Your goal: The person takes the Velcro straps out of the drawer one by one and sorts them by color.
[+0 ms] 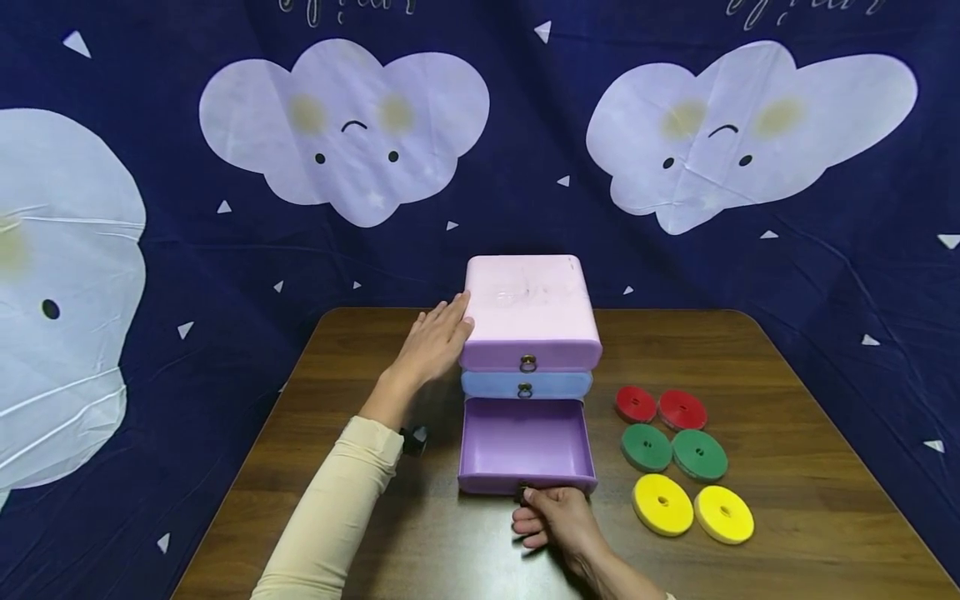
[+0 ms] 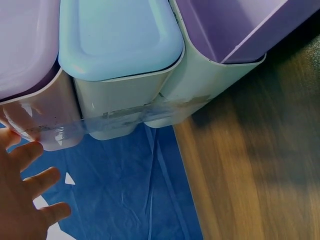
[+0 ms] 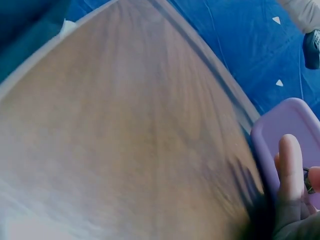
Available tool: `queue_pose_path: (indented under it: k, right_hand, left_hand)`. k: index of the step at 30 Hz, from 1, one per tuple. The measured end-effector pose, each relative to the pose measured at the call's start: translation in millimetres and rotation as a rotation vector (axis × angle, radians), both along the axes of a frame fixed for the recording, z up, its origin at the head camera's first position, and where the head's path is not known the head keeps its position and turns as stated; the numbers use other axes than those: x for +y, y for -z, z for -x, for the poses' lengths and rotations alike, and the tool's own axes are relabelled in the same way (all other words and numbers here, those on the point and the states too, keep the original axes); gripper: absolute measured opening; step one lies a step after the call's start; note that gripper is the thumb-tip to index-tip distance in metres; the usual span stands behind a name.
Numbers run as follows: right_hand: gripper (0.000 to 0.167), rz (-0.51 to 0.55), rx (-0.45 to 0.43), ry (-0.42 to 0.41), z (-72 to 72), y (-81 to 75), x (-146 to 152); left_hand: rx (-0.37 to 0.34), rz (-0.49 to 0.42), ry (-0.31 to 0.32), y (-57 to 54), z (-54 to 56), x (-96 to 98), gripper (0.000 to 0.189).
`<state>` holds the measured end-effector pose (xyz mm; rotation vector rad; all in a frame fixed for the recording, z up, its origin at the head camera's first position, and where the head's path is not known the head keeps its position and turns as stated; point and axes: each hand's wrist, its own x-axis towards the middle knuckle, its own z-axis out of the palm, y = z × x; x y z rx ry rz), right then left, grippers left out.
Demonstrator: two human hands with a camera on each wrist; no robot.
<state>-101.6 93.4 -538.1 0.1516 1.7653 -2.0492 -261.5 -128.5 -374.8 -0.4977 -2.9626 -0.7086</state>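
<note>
A small three-tier drawer unit [image 1: 528, 296] with a pale pink top stands at the middle of the table. Its purple top drawer [image 1: 487, 357] and blue middle drawer [image 1: 487, 385] are closed. The purple bottom drawer [image 1: 525, 442] is pulled out, and nothing shows inside it. Against the unit's upper left side rests my left hand [image 1: 431, 346], its fingers extended; the left wrist view shows this hand [image 2: 25, 185] with fingers spread at the casing. My right hand [image 1: 562, 521] pinches the bottom drawer's ring pull [image 1: 522, 492], partly hidden by the fingers.
Right of the unit lie pairs of flat rolls: red [image 1: 682, 409], green [image 1: 700, 455] and yellow [image 1: 663, 504]. The wooden table [image 1: 802, 467] ends at a dark blue cloth [image 1: 536, 167] with cloud faces. A strip of clear tape [image 2: 120, 120] spans the unit's side.
</note>
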Motion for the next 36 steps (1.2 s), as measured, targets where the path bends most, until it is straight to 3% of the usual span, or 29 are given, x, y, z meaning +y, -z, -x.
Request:
queue_pose_path:
  k: [18, 36]
  right_hand:
    - [0.037, -0.064, 0.042, 0.085, 57.8, -3.5, -4.9]
    - [0.031, -0.093, 0.047, 0.180, 98.4, -4.1, -10.3]
  left_hand:
    - [0.045, 0.056, -0.001, -0.7, -0.4, 1.2, 0.056]
    - [0.072, 0.070, 0.003, -1.6, 0.0, 1.0, 0.056]
